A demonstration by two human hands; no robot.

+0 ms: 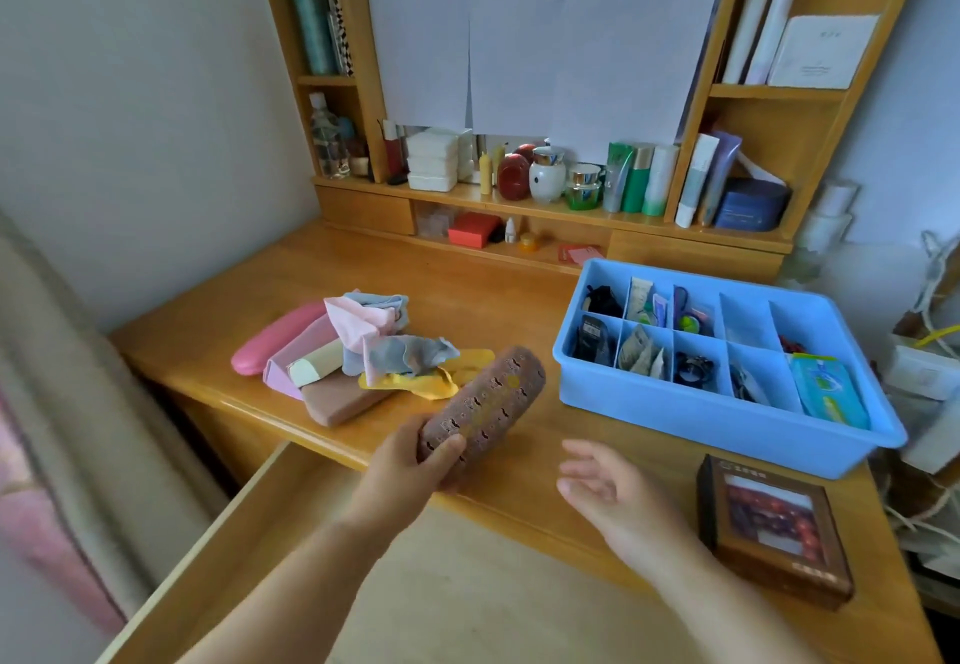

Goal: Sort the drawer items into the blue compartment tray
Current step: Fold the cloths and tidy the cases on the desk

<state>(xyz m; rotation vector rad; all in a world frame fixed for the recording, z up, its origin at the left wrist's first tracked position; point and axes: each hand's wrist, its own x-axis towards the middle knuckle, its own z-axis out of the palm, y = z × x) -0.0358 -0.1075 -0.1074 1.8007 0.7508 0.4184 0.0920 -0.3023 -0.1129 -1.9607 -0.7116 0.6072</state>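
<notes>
Two hands showed: our left hand [410,461] gripped a brown patterned oblong case [483,411] above the wooden table [519,310]; right hand [602,481] open, empty. We judged mid-sort; next, carry the case right to the blue plastic compartment tray [727,424].

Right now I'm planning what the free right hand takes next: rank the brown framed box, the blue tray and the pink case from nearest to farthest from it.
1. Brown framed box, just right of the right hand.
2. Blue tray, behind it, to the right.
3. Pink case, far left, past the pile.
</notes>
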